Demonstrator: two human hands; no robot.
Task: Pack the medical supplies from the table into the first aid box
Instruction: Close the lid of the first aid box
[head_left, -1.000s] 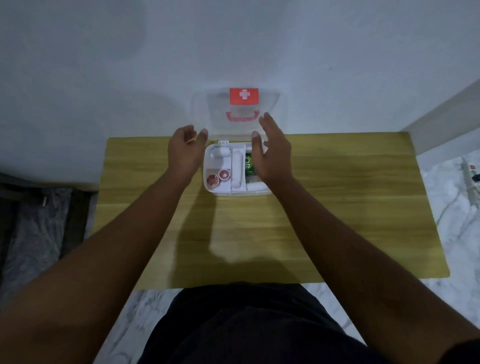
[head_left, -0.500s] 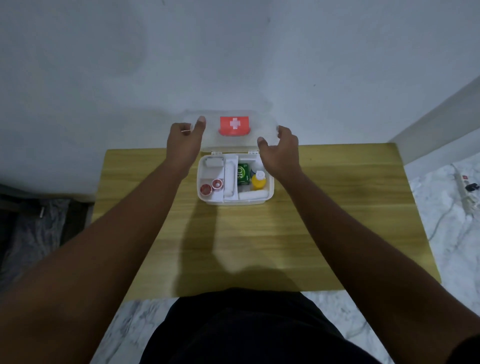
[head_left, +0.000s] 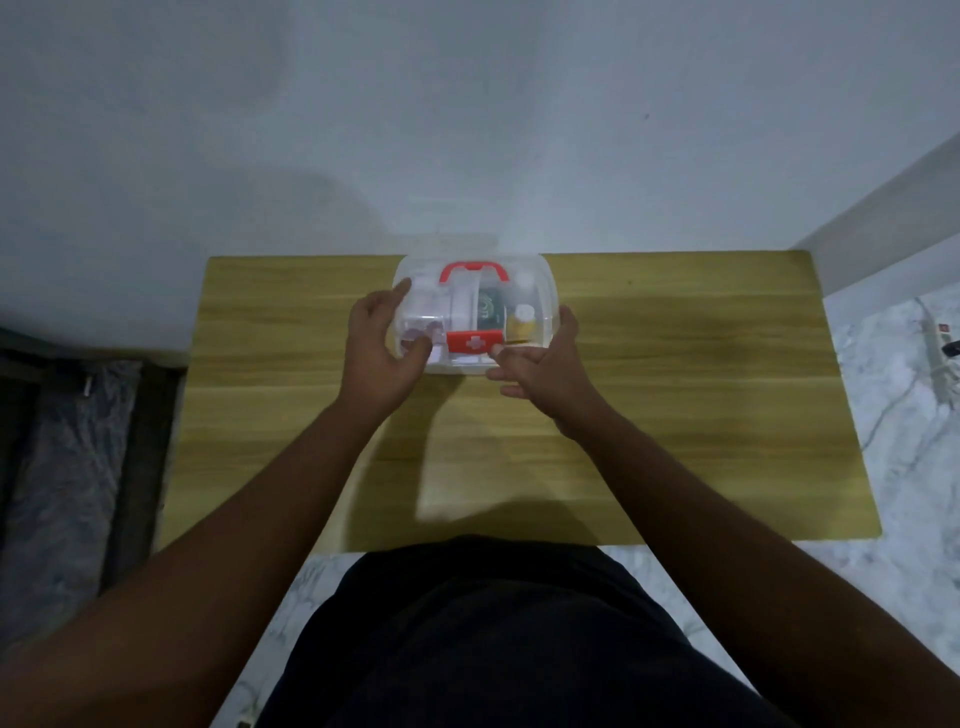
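Note:
The first aid box stands at the far middle of the wooden table. Its clear lid is down, with a red handle on top and a red cross latch at the front. Through the lid I see a green packet, a yellow bottle and white rolls. My left hand grips the box's left front corner. My right hand holds the right front side, thumb by the latch.
A white wall rises right behind the table. A power strip with a cable lies on the marble floor at the right. Dark furniture stands to the left of the table.
The lid, upright and held by both hands before, has swung down onto the box. Both hands came toward me to the box's front corners.

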